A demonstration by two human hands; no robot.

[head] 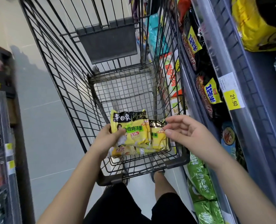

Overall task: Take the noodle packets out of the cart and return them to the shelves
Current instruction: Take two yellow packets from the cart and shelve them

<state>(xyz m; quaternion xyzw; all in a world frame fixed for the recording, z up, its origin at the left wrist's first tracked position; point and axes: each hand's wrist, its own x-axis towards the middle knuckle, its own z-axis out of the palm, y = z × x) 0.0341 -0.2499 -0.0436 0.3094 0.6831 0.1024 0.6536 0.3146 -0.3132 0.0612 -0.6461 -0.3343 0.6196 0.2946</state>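
Note:
A black wire shopping cart (66, 73) stands in front of me. My left hand (107, 139) grips a yellow noodle packet (130, 128) at its left edge and holds it above the near end of the basket. A second yellow packet (159, 136) lies just to its right, partly covered, with more yellow packaging (124, 151) under them. My right hand (184, 135) hovers beside the second packet with relaxed fingers, its fingertips at the packet's top right corner. Whether they touch it is unclear.
Grey shelves (240, 65) full of noodle packs run along the right, close to the cart, with a yellow 21.50 price tag (233, 99). Green packs (200, 181) fill a lower shelf. Another shelf unit (0, 143) lines the left. Pale floor (42, 110) lies between.

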